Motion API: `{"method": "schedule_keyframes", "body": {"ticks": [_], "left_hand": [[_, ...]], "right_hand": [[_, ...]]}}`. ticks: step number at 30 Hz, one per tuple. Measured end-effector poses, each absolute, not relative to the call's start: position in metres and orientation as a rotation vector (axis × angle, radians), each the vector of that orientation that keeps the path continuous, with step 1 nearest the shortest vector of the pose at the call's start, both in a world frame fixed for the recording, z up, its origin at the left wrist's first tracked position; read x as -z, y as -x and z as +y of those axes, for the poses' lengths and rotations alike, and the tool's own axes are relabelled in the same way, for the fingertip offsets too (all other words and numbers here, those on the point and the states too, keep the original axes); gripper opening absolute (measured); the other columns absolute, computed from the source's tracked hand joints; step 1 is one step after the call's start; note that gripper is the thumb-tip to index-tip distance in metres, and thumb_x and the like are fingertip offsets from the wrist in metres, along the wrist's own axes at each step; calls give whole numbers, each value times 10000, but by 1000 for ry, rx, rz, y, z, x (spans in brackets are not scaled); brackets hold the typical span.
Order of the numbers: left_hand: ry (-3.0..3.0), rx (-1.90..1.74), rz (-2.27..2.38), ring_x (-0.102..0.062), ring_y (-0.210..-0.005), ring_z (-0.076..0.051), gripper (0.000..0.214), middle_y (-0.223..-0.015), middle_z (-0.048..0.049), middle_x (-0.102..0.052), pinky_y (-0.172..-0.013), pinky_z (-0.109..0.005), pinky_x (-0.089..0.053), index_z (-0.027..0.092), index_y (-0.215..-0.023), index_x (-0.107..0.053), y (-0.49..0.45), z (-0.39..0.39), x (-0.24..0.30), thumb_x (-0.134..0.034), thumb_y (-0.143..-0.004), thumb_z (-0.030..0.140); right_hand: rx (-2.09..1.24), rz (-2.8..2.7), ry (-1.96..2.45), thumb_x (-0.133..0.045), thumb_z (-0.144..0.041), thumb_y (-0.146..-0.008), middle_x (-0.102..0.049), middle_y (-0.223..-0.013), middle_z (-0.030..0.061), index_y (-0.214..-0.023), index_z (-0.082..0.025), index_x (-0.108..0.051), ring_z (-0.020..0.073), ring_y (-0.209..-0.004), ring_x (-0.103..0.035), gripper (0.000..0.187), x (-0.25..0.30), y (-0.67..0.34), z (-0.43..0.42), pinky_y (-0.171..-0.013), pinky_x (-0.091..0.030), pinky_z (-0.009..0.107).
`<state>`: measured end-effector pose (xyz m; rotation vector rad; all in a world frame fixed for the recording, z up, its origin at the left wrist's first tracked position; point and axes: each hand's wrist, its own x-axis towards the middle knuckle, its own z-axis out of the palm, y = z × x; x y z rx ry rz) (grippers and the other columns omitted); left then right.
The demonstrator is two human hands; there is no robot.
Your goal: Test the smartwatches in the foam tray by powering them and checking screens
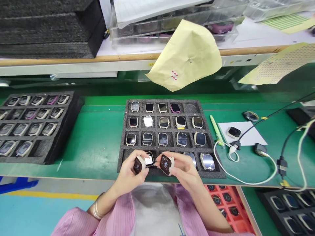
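Between the thumb and fingers of my left hand (pixel 131 172) is a smartwatch case (pixel 138 165) without a strap, its dark screen lit with a small pattern. My right hand (pixel 183 168) grips a second strapless smartwatch (pixel 165 164), its dark screen showing a similar pattern. Both are held over the front row of a black foam tray (pixel 157 130) whose square pockets hold several watch cases. Behind my hands, a watch with a bright white screen (pixel 149 159) shows in the tray. One purple watch (pixel 175 108) lies in the back row. My fingers partly cover the front pockets.
Another foam tray of watches (pixel 45 137) stands at the left. To the right are a green pen (pixel 216 129), white paper (pixel 253 139) bearing a watch (pixel 234 132), and a looping white cable (pixel 248 183). Yellow paper (pixel 189 55) hangs from the shelf. A red tray (pixel 240 209) sits below.
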<state>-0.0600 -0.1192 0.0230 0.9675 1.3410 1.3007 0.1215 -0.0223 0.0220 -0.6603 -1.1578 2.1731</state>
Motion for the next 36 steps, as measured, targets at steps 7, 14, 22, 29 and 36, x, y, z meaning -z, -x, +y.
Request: {"method": "schedule_keyframes", "body": {"ticks": [7, 14, 22, 29, 36], "left_hand": [[-993, -1308, 1378, -455, -574, -95, 249, -678, 47, -485, -573, -223, -386, 193, -1038, -540, 58, -121, -26, -619, -805, 156], [-671, -1288, 1122, -615, -802, -186, 515, -952, -50, -598, -644, -296, -546, 218, -1315, -445, 66, -111, -16, -622, -837, 295], [-519, -1287, 1033, -632, -914, -201, 452, -1063, -69, -667, -793, -363, -572, 226, -1309, -522, 77, -115, -15, -550, -859, 202], [-556, -1265, 1025, -643, -912, -214, 494, -1046, -72, -681, -765, -371, -590, 226, -1343, -503, 77, -115, -14, -546, -852, 194], [-600, -1246, 1052, -635, -894, -203, 497, -1036, -69, -677, -753, -351, -595, 230, -1337, -514, 76, -114, -16, -546, -843, 182]], "right_hand": [[-2230, -1155, 610, -773, -293, -756, -741, -976, 77, -1076, -271, -721, 269, -870, -708, 325, -31, -124, -24, -839, -558, 447], [-2337, -1027, 756, -666, -271, -860, -645, -1260, 111, -1313, -260, -557, 287, -1156, -611, 466, -23, -122, -17, -1045, -418, 516], [-2249, -996, 772, -636, -217, -840, -665, -1221, 106, -1327, -258, -530, 298, -1125, -630, 500, -18, -119, -22, -1005, -454, 520], [-2160, -1061, 792, -659, -268, -844, -686, -1179, 100, -1287, -264, -572, 301, -1079, -655, 451, -14, -116, -26, -951, -505, 493], [-2112, -1131, 808, -685, -315, -850, -688, -1178, 105, -1280, -252, -583, 309, -1105, -639, 447, -7, -119, -25, -978, -493, 503]]}}
